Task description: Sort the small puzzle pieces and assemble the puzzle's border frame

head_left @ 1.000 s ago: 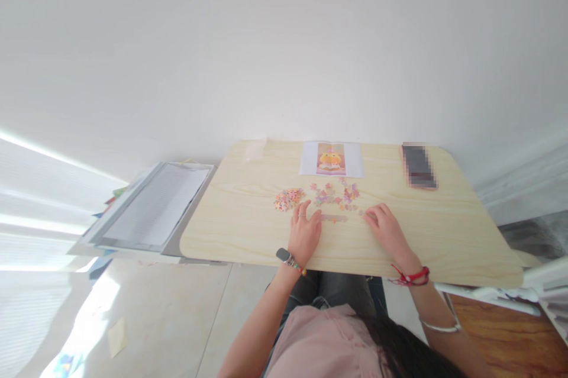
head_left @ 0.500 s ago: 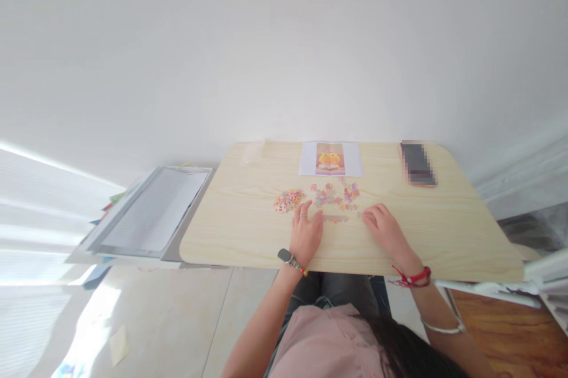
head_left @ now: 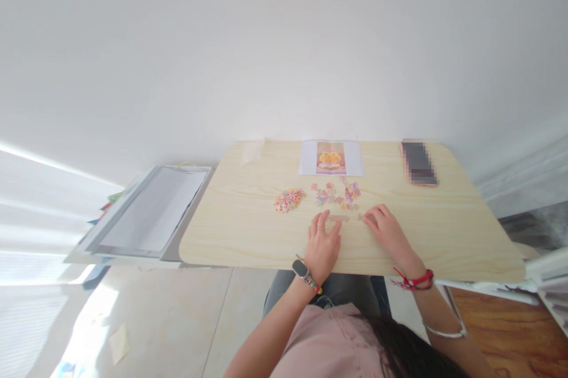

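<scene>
table pale wood, carrying all | left hand flat, palm down, fingers spread, gripping nothing | right hand loosely curled, grip unclear | joined puzzle strip lying between both hands' fingertips, just below loose pieces

Pink top, dark hair — a dark watch on the left wrist, red cord bracelet on the right.

A short joined strip of pastel puzzle pieces is laid flat at frame centre, loose pieces scattered above.
</scene>
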Demonstrator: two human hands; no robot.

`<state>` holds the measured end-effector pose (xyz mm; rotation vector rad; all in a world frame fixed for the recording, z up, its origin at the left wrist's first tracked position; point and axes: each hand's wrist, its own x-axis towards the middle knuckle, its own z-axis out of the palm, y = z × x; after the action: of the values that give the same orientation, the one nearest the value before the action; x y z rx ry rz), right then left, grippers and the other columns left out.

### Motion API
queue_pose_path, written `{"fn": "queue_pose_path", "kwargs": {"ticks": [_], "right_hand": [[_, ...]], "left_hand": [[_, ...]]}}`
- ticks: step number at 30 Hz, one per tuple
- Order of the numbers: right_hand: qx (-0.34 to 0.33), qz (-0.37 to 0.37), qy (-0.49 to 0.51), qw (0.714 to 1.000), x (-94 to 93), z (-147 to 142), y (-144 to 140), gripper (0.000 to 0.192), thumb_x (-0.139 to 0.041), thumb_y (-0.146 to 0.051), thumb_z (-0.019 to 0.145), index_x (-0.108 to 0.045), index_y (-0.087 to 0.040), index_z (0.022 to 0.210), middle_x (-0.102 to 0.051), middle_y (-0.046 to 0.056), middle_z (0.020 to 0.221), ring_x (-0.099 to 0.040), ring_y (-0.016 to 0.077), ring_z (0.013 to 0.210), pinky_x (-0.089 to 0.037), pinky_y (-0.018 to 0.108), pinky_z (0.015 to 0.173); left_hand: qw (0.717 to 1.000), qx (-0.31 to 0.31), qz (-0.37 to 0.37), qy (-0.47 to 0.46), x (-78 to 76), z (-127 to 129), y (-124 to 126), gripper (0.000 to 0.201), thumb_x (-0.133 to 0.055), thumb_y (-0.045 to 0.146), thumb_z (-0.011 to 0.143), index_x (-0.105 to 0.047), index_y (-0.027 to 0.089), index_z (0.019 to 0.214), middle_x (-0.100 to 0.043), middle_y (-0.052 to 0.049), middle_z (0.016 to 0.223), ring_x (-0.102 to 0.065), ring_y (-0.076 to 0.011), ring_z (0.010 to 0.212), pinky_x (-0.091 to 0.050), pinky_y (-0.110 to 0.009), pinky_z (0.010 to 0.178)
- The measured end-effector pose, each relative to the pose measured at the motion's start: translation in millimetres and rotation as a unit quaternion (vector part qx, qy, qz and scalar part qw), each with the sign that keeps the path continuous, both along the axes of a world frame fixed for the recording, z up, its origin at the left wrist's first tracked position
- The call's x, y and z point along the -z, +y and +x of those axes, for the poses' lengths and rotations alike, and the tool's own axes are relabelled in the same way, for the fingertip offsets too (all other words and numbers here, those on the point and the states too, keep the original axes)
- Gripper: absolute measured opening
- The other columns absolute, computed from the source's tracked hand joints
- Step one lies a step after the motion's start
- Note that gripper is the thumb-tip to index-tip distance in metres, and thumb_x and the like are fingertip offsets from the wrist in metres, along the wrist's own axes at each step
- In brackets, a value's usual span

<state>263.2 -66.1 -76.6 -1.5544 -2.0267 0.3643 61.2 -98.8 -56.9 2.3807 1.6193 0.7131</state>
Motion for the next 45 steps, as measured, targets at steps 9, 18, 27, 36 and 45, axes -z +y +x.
{"fn": "queue_pose_path", "kwargs": {"ticks": [9, 18, 27, 36, 45], "right_hand": [[-0.022, 0.008, -0.013, 1.000, -6.5, -2, -1, 0.015, -0.041, -0.028, 0.086, -0.054, -0.021, 0.085, -0.055, 0.007, 0.087, -0.054, 0.0216, 0.086, -0.044, 0.038, 0.077], [-0.007, 0.021, -0.045, 0.999, -0.8, 0, -7, 0.024, -0.044, -0.027, 0.083, -0.059, -0.022, 0.101, -0.055, 0.009, 0.096, -0.054, 0.0237, 0.088, -0.045, 0.040, 0.076], [-0.003, 0.005, -0.023, 1.000, 6.8, 13, 10, 0.012, -0.045, -0.024, 0.082, -0.056, -0.020, 0.078, -0.053, 0.007, 0.083, -0.054, 0.0219, 0.082, -0.045, 0.039, 0.075], [-0.003, 0.026, -0.035, 0.999, -17.9, -7, 39, 0.019, -0.042, -0.022, 0.082, -0.059, -0.016, 0.088, -0.051, 0.010, 0.091, -0.053, 0.0236, 0.088, -0.044, 0.039, 0.080], [-0.132, 0.059, -0.081, 0.986, -22.2, -74, 52, 0.017, -0.048, -0.017, 0.080, -0.062, -0.018, 0.090, -0.053, 0.010, 0.093, -0.053, 0.0232, 0.088, -0.043, 0.038, 0.077]], "left_hand": [[0.998, 0.016, -0.046, 0.031, -2.7, 3, -1, 0.025, -0.044, 0.012, 0.083, -0.054, 0.019, 0.105, -0.047, -0.008, 0.091, -0.046, -0.0213, 0.089, -0.044, -0.042, 0.083], [0.999, 0.015, -0.022, 0.031, -1.3, -3, 0, 0.026, -0.042, 0.013, 0.084, -0.055, 0.019, 0.106, -0.047, -0.007, 0.085, -0.046, -0.0205, 0.084, -0.044, -0.040, 0.081], [0.999, -0.018, -0.008, 0.035, -5.0, -15, 8, 0.026, -0.046, 0.011, 0.082, -0.055, 0.019, 0.104, -0.045, -0.005, 0.085, -0.044, -0.0203, 0.083, -0.045, -0.037, 0.077], [0.995, -0.084, 0.027, 0.044, -4.4, -39, 37, 0.020, -0.049, 0.013, 0.081, -0.058, 0.017, 0.099, -0.045, -0.006, 0.084, -0.047, -0.0204, 0.082, -0.045, -0.041, 0.082], [0.990, -0.126, -0.007, 0.066, -6.3, -43, 41, 0.012, -0.053, 0.014, 0.079, -0.060, 0.017, 0.090, -0.049, -0.007, 0.090, -0.049, -0.0223, 0.091, -0.041, -0.043, 0.088]]}}
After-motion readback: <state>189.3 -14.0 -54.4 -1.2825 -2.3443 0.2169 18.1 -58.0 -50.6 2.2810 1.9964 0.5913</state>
